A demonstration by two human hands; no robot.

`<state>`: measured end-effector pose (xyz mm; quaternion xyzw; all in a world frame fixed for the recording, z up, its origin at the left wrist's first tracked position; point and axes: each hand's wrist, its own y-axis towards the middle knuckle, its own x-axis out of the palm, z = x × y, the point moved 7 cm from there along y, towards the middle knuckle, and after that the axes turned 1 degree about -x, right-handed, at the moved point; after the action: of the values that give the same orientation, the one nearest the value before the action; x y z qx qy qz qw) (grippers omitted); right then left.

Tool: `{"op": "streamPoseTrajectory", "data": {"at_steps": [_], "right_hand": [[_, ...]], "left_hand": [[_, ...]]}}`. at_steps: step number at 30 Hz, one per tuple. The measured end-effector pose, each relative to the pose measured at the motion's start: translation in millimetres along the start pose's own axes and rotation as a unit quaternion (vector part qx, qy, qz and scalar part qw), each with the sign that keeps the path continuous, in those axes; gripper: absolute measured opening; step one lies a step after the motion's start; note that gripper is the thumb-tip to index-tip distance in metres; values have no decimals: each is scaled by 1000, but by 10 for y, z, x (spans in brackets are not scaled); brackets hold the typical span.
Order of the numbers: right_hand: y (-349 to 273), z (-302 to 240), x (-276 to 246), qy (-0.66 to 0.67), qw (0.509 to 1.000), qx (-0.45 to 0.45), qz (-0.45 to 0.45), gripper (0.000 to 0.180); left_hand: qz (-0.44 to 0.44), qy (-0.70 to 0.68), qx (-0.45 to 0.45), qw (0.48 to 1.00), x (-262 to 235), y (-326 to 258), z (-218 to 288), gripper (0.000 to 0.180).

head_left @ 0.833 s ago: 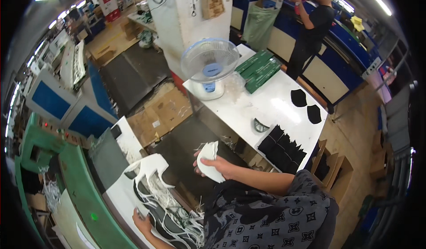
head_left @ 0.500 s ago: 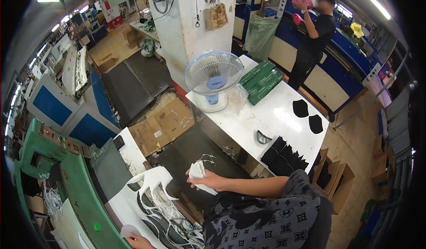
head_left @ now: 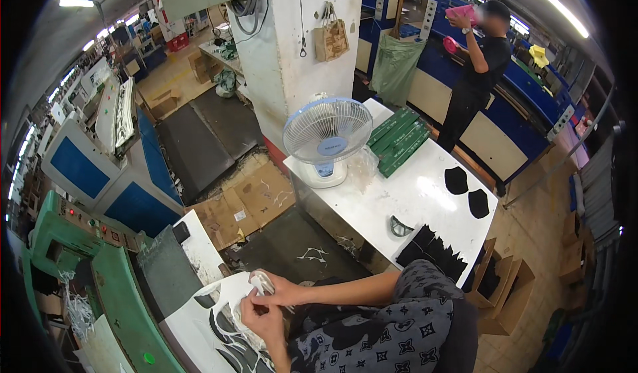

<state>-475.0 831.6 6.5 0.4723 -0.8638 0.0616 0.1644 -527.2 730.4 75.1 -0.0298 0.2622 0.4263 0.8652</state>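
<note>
My right hand is wrapped round a small stack of white cut pieces. Against that stack, the fingers of my left hand are pinched together; they appear to grip a piece of the same white material, though the fingers partly hide it. Both hands are over the machine's bed, close to the cut-out white sheet. Curved openings and thin strips run through the sheet, and my forearms cover part of it.
On my left stands a green machine. A white table bears a fan, green boxes, a metal cutting die and black pieces. White scraps lie on a dark mat. A co-worker stands beyond.
My left hand has come up from the lower left, where it held a rounded white piece, to meet my right hand. My right hand has moved left with the stack. White scraps have dropped away.
</note>
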Motion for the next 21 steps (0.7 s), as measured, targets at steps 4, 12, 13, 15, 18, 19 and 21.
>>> {"op": "streamPoseTrajectory", "data": {"at_steps": [4,12,13,15,18,19,21], "right_hand": [[216,-23,-126,163,981,106,18,42],[-320,266,-33,188,907,320,-197,67],[-292,110,49,148,926,288,-196,73],[-357,181,82,108,888,336,-296,68],[-281,-132,430,83,853,346,-382,66],[-269,-161,486,48,841,344,-415,67],[-297,-168,527,34,827,336,-449,71]], "left_hand": [[-130,-18,130,983,-42,188,453,49],[-183,-41,182,965,-114,259,281,82],[-219,-22,147,964,-89,173,129,84],[-148,-71,92,982,-345,177,-178,73],[76,8,-110,991,-1138,287,-915,56],[148,49,-169,973,-1430,280,-1277,51],[259,204,-207,921,-1991,-14,-2053,53]]}}
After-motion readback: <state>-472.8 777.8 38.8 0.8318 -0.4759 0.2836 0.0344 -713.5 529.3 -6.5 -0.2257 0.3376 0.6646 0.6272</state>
